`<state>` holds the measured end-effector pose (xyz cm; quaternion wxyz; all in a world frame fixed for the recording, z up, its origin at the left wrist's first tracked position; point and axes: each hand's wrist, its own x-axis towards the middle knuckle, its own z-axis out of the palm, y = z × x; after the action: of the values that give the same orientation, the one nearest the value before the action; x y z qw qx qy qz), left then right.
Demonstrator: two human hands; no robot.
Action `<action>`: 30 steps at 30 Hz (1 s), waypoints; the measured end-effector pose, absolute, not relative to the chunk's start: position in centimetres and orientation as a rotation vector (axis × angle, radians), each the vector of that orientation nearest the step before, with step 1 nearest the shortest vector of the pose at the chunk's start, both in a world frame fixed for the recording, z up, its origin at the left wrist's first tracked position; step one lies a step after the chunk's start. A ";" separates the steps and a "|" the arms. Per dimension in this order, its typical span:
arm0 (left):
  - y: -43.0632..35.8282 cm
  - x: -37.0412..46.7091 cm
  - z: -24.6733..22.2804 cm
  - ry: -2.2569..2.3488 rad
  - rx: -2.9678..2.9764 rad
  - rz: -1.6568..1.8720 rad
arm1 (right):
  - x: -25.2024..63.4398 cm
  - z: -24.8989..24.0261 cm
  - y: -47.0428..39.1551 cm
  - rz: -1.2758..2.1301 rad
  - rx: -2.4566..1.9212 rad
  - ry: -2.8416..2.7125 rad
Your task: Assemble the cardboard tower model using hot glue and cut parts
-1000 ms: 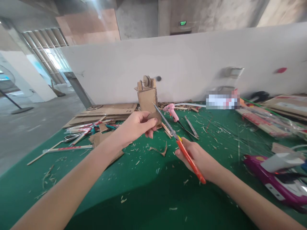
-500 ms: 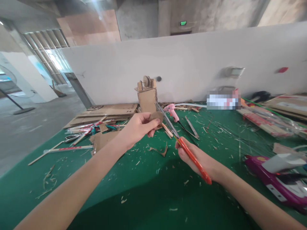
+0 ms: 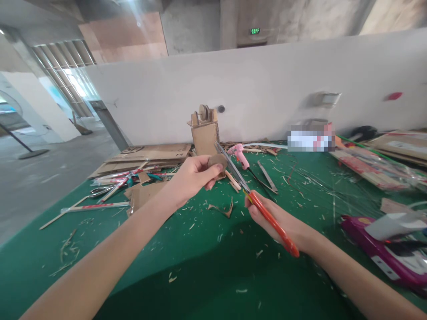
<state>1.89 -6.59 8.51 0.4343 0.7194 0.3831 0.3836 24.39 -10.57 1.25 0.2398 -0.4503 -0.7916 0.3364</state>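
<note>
Between thumb and fingers, my left hand (image 3: pixel 200 174) pinches a small round cardboard disc (image 3: pixel 217 161). My right hand (image 3: pixel 271 218) is closed round the red-orange handles of a pair of scissors (image 3: pixel 237 172), whose blades point up and to the left. The blades lie right beside the disc's right edge; whether they touch it I cannot tell. Behind the disc stands an upright cardboard box (image 3: pixel 204 137) with small cardboard wheels on an axle at its top. A pink glue gun (image 3: pixel 240 156) lies just right of the blades.
Cardboard sheets (image 3: pixel 150 152), wrapped sticks (image 3: pixel 96 206) and another pair of scissors (image 3: pixel 100 191) lie to the left. A purple power strip (image 3: pixel 376 249) is at the right. Offcuts litter the green tabletop (image 3: pixel 200 275). A white wall (image 3: pixel 260 89) rises behind.
The scissors' handles have shifted slightly to the right and down with my right hand. My left hand and the disc are almost unmoved.
</note>
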 end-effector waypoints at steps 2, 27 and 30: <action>-6.6 2.1 8.4 0.944 1.794 0.960 | 24.3 1.1 -10.4 0.890 -1.254 -2.161; -6.9 1.5 9.4 0.961 1.884 0.837 | 24.0 0.7 -10.1 0.628 -1.444 -2.219; -6.8 1.1 9.5 0.963 1.911 0.793 | 24.1 0.8 -10.1 0.590 -1.483 -2.236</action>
<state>1.13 -6.77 9.55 0.4167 0.7612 0.3835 0.3161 24.08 -10.06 0.84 0.1959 -0.5292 -0.7982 0.2107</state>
